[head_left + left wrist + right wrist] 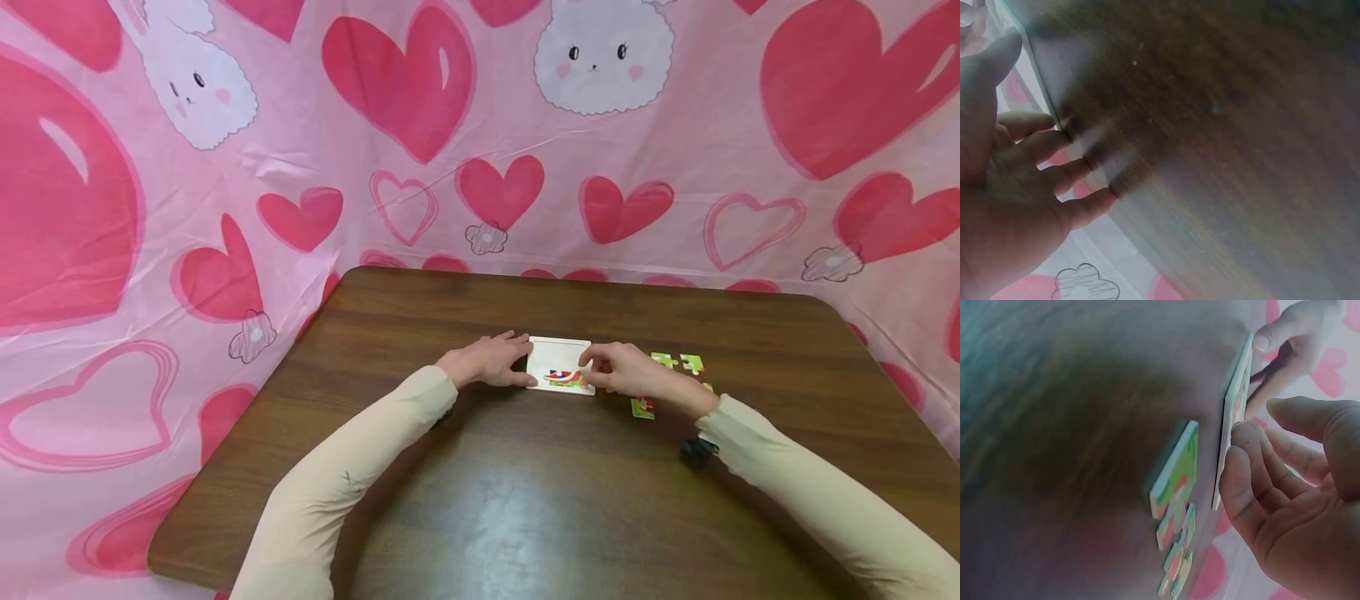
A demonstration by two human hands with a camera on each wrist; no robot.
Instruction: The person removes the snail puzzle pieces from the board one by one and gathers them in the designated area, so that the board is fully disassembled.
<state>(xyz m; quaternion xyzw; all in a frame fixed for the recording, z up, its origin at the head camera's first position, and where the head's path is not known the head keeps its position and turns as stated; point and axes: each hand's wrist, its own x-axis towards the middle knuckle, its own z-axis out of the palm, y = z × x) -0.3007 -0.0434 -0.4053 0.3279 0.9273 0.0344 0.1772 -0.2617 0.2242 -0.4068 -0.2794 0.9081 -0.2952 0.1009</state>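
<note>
A small white puzzle tray (555,352) lies on the table, with joined, brightly coloured puzzle pieces (564,378) along its near side. Against the tray's left edge rests my left hand (491,360), its fingers extended and thumb spread apart. My right hand (622,369) is over the tray's right side, fingers gently bent beside the joined pieces. In the right wrist view its thumb (1297,417) stands apart from the fingers, and no piece shows between them. The fingertips partly hide the tray's edge (1227,412).
Loose green puzzle pieces (692,363) lie right of the tray, some partly hidden by the right wrist. A green and red piece (642,408) lies nearer. The brown wooden table (480,500) meets a pink cloth with hearts (501,192) behind.
</note>
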